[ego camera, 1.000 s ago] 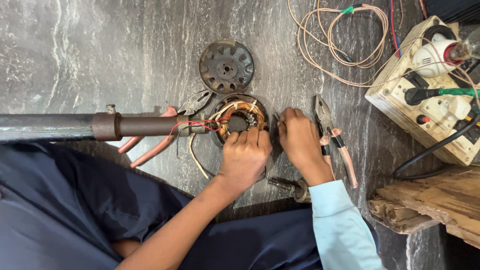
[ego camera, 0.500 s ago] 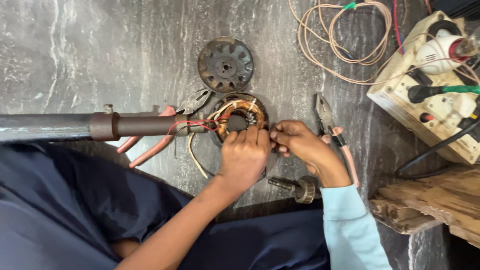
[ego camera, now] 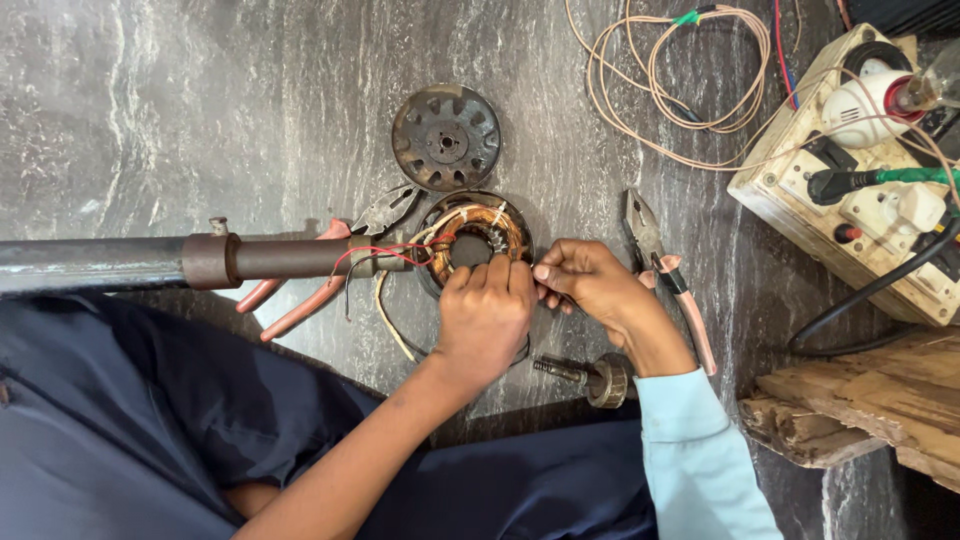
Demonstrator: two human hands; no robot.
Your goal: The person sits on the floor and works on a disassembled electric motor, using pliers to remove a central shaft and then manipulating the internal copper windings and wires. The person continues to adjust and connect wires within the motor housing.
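Note:
A round motor stator (ego camera: 482, 230) with copper winding lies on the grey stone floor, at the end of a dark metal pipe (ego camera: 120, 262). Thin red and pale wires (ego camera: 385, 262) run from the pipe to the winding. My left hand (ego camera: 485, 318), on a bare forearm, covers the stator's near edge with its fingers curled over the winding. My right hand (ego camera: 598, 288), in a light blue sleeve, has its fingertips pinched at the winding's right edge, touching my left fingertips. The strand between them is too thin to see clearly.
A slotted round metal cover (ego camera: 445, 137) lies beyond the stator. Pink-handled pliers (ego camera: 300, 300) lie under the pipe, and a second pair (ego camera: 650, 245) is beside my right hand. A threaded bolt part (ego camera: 590, 378), a white switch board (ego camera: 850, 200), coiled wire (ego camera: 660, 90) and wood blocks (ego camera: 860, 410) are nearby.
My right hand has turned from a loose fist beside the stator to fingers pointing left, pinched at the winding's edge. My left hand has stayed on the stator.

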